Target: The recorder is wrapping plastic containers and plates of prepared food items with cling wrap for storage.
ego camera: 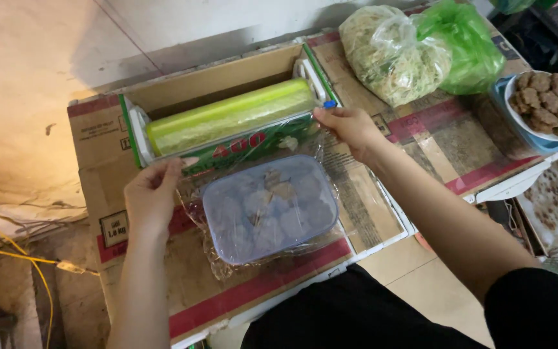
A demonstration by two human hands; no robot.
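Hidden under the cling film [259, 213] at the blue tray [269, 208]: pale lumps inside, too blurred to identify. Behind the tray, roll [230, 115] ends tucked into the dispenser box [217, 84]. Right of the tray, bowl of brown patties [547, 103] cut off by the frame edge; green bag [466, 45] clipped at the top. Both forearms cropped below. Cutter under the right hand [351, 129] mostly covered.

Both bare forearms are stretched forward, well apart. The left hand [152, 197] is held palm down with fingers curled; the right hand [350, 129] is pinched shut, thumb against fingers
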